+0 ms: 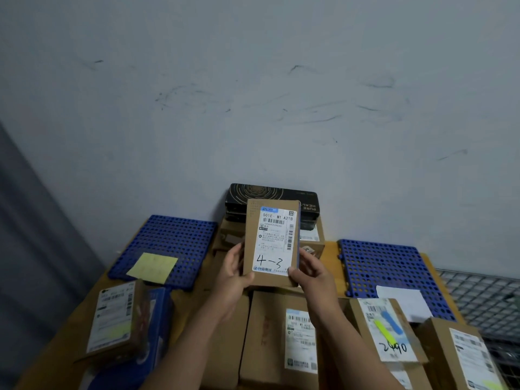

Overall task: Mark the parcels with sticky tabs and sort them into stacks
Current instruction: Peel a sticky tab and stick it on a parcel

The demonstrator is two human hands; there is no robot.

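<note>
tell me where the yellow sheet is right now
In the head view, the yellow sheet lies left of centre on the near part of the left blue perforated mat, just beyond the labelled parcel at lower left.

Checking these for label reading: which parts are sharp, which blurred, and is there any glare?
Head view: the held parcel, gripped by left hand and right hand, is sharp, "4-3" readable; the bottom-left parcel and bottom-right parcel are smeared; light is dim and even, no glare; the wide lens splays the blue mats.
</note>
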